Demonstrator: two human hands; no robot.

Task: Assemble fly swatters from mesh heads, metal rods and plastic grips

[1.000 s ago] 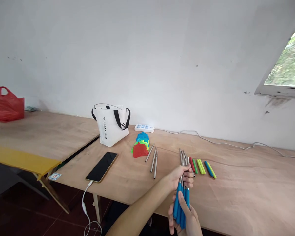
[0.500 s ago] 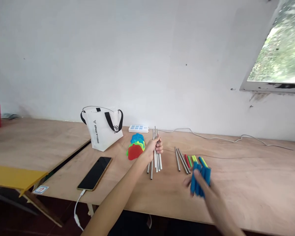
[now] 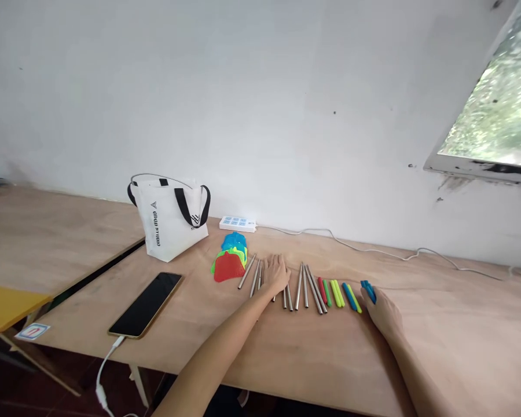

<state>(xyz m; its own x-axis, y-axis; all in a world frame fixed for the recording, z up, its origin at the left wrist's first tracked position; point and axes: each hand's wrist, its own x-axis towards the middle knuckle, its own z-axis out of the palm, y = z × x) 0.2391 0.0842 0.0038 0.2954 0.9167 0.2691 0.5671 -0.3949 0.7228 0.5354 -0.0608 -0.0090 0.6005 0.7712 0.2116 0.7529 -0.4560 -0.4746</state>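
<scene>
the parts lie apart on the plywood table (image 3: 473, 324): no metal tube in sight wears a sleeve grip or a swatter head, so by the look of it the laying-out is nearly done and nothing is joined. the left hand (image 3: 276, 274) rests palm down over the middle of the row of metal tubes (image 3: 299, 286), its fingers loosely spread and pointing forward; tubes show on both sides of it, but whether it grips any beneath the palm i cannot tell. the right hand (image 3: 382, 313), at the far right end, is curled around a few blue sleeve grips (image 3: 368, 289), their ends poking out past the fingers; how many it has, i cannot count. between the hands, beside the tubes, other grips are already set down: a red grip (image 3: 322, 289) next to a green grip (image 3: 327, 293), two yellow-green grips (image 3: 337, 293) side by side, then a blue one with a yellow-green one. left of the tubes, the red swatter head (image 3: 228, 266) overlaps green and blue ones. what seems left is freeing the blue bunch.
</scene>
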